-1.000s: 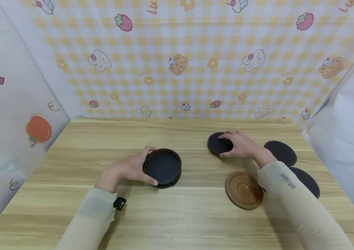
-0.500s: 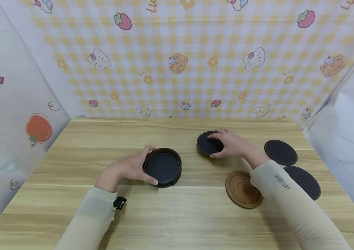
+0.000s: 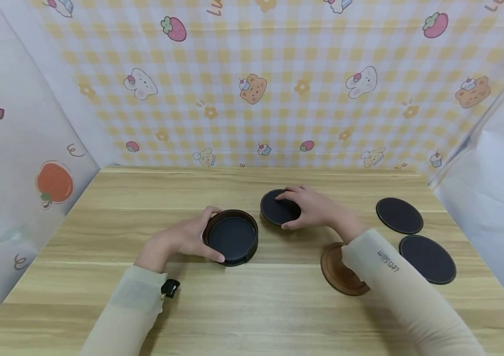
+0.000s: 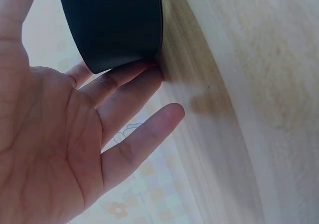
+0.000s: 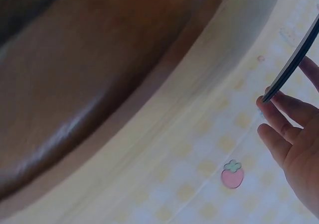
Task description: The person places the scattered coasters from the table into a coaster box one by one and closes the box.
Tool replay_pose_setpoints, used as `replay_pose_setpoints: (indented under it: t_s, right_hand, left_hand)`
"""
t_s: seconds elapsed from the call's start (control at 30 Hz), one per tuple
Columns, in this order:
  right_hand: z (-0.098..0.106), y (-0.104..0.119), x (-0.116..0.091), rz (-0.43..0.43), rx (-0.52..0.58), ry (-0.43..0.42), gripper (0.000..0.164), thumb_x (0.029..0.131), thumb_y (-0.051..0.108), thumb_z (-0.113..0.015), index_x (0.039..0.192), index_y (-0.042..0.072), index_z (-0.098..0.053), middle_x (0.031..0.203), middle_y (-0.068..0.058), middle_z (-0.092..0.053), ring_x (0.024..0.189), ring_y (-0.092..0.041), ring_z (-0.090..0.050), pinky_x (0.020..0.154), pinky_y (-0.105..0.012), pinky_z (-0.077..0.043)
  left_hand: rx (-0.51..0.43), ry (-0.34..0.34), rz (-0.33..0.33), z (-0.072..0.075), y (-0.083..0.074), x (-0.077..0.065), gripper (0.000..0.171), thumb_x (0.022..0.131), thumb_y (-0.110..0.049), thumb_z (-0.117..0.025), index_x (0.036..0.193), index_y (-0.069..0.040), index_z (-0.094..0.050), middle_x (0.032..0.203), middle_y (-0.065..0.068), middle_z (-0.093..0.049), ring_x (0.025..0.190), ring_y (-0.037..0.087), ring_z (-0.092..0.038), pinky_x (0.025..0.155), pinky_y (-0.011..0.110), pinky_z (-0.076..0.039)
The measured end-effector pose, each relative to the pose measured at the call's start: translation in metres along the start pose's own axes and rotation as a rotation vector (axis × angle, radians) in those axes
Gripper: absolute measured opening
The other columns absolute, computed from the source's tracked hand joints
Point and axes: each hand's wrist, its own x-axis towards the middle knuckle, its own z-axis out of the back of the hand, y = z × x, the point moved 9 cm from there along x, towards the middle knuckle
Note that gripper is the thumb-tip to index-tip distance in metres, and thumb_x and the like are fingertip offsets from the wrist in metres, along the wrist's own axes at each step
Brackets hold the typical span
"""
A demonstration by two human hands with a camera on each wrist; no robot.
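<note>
My left hand [image 3: 187, 239] grips the left side of a round black coaster holder [image 3: 253, 242], thumb at the front and fingers behind. A black disc lies inside the holder. In the left wrist view, fingers touch the holder's dark outer wall [image 4: 112, 25]. Just right of the holder, my right hand [image 3: 312, 206] holds a round black coaster [image 3: 274, 210] by its right side. That coaster's thin edge [image 5: 291, 64] shows in the right wrist view, with fingertips against it. Whether it is a single coaster or a stack, I cannot tell.
A brown ringed wooden disc [image 3: 338, 274] lies partly under the right sleeve [image 3: 394, 282]. Two more black coasters, one farther back [image 3: 399, 215] and one nearer coaster [image 3: 427, 259], lie flat at the right. A checked cloth [image 3: 274, 113] hangs behind the table.
My right hand has carried the black coaster leftward, toward the holder. The right sleeve now covers more of the wooden disc and less of the nearer coaster. My left hand has stayed put.
</note>
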Motion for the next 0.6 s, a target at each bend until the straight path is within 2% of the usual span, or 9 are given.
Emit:
replay_pose_setpoints:
  t_s: [0.23, 0.6]
  right_hand:
    - [-0.004, 0.021, 0.004, 0.054, 0.053, -0.012, 0.069, 0.08, 0.044, -0.078, 0.14, 0.017, -0.056, 0.151, -0.014, -0.044, 0.133, -0.036, -0.041, 0.104, -0.052, -0.042]
    - [-0.017, 0.055, 0.013, 0.097, 0.051, 0.004, 0.071, 0.08, 0.048, -0.078, 0.141, 0.022, -0.055, 0.155, -0.013, -0.04, 0.137, -0.033, -0.039, 0.108, -0.05, -0.04]
  left_hand:
    - [0.01, 0.005, 0.007, 0.001, 0.0, 0.0, 0.11, 0.068, -0.047, -0.089, 0.15, -0.021, -0.021, 0.144, 0.015, -0.05, 0.125, 0.034, -0.054, 0.102, 0.054, -0.043]
    - [0.023, 0.011, 0.024, 0.001, 0.004, 0.002, 0.111, 0.068, -0.051, -0.088, 0.15, -0.022, -0.021, 0.145, 0.015, -0.048, 0.124, 0.032, -0.055, 0.102, 0.052, -0.043]
